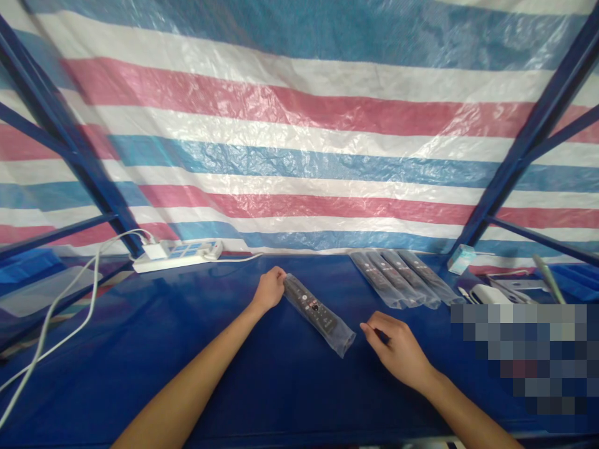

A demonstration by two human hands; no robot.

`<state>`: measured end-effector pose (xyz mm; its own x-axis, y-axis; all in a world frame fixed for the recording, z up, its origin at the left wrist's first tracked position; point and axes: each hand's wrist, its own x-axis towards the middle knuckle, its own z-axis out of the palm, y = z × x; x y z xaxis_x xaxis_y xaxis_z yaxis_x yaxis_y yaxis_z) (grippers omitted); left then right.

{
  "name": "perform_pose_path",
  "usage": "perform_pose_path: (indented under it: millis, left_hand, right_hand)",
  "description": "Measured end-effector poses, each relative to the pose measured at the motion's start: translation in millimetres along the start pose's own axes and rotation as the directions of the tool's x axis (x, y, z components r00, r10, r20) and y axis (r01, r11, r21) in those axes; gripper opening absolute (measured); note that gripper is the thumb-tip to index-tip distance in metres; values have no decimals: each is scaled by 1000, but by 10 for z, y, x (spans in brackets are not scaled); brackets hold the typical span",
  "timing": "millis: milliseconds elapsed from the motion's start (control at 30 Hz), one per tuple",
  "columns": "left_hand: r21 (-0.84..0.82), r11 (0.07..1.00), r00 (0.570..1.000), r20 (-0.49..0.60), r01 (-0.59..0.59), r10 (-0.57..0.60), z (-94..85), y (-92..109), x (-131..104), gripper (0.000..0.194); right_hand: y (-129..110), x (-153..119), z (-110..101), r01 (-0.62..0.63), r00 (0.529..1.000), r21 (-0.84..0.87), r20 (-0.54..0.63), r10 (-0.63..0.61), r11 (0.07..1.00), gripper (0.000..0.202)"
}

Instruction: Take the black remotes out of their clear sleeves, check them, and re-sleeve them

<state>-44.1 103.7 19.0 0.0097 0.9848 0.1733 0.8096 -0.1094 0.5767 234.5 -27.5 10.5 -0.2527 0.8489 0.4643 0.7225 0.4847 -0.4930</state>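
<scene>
A black remote control in a clear plastic sleeve [316, 308] lies slantwise at the middle of the blue table [290, 399]. My left hand [270, 288] pinches the sleeve at its upper left end. To the right of the sleeve's lower end is my right hand [393, 343], apart from it, with thumb and forefinger curled close together and nothing visible between them. Several more sleeved remotes [402, 279] lie side by side in a slanted row at the back right of the table.
A white power strip [178, 255] with a plugged-in adapter stands at the back left, its white cables [96, 274] looping down the left side. At the right are a small light-blue box [462, 259] and a white device [489, 294]. Blue frame posts rise on both sides before a striped sheet.
</scene>
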Motion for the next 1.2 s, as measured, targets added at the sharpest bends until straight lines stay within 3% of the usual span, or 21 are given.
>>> perform_pose_path:
  millis: [267, 600, 833, 967, 1200]
  left_hand:
    - [-81, 997, 996, 90, -3, 11, -47, -24, -9, 19]
    - [-84, 996, 998, -63, 6, -11, 45, 41, -62, 18]
    - [-144, 990, 1000, -23, 14, -17, 3, -17, -5, 18]
    - [-135, 991, 999, 20, -24, 27, -40, 15, -35, 15]
    - [-112, 990, 993, -93, -89, 79, -77, 173, -105, 21]
  right_hand:
    - [-21, -25, 28, 13, 1000, -3, 8, -13, 1000, 38]
    - [-22, -42, -2, 29, 1000, -25, 6, -29, 999, 38]
    - [-96, -47, -8, 6, 990, 5, 143, -7, 1000, 34]
    - [-105, -48, 0, -6, 988, -6, 155, 7, 1000, 34]
    - [-96, -56, 22, -18, 990, -23, 139, 21, 1000, 30]
